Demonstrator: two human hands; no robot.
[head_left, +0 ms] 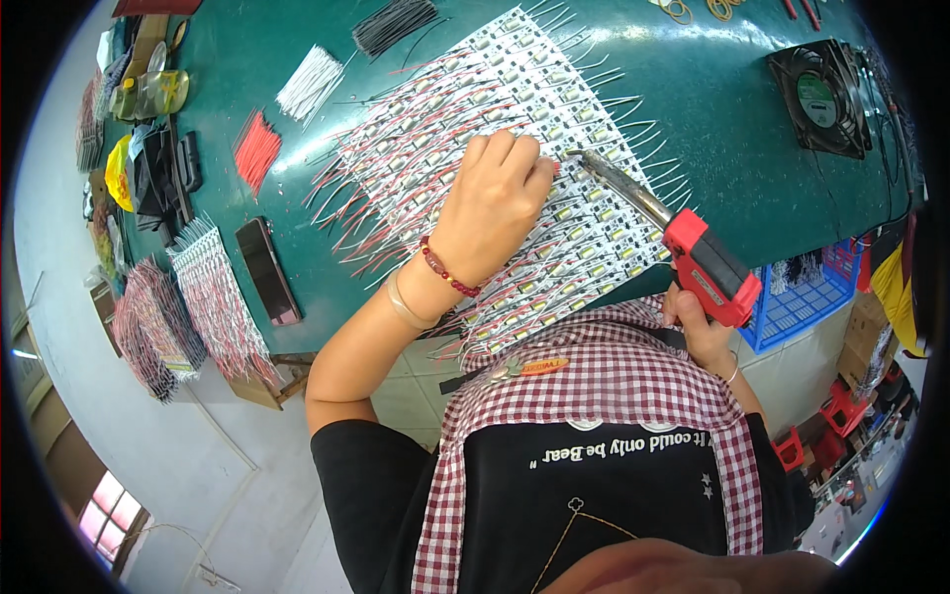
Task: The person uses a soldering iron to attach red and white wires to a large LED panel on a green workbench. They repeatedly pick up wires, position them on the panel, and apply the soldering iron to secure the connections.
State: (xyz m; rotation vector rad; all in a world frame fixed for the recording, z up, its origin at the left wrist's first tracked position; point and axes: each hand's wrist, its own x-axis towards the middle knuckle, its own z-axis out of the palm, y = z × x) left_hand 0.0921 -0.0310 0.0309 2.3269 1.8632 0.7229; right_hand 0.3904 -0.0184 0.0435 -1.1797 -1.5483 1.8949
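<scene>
A broad panel of small white circuit boards (554, 109) lies on the green table, with red and white wires standing out along its rows. Over its middle, my left hand (498, 198) is closed, fingers curled in a pinch. A speck of red shows at its fingertips, but what they hold is too small to name. My right hand (701, 325) grips a red and black soldering iron (708, 265) from below, at the table's near edge. The iron's metal tip points left and reaches the boards just beside my left fingertips.
Bundles of red wires (257, 150), white wires (312, 85) and black wires (394, 27) lie beyond the panel. A phone (267, 270) and another wired board panel (220, 297) are at left. At right stand a black fan (819, 97) and a blue crate (807, 307) below the table.
</scene>
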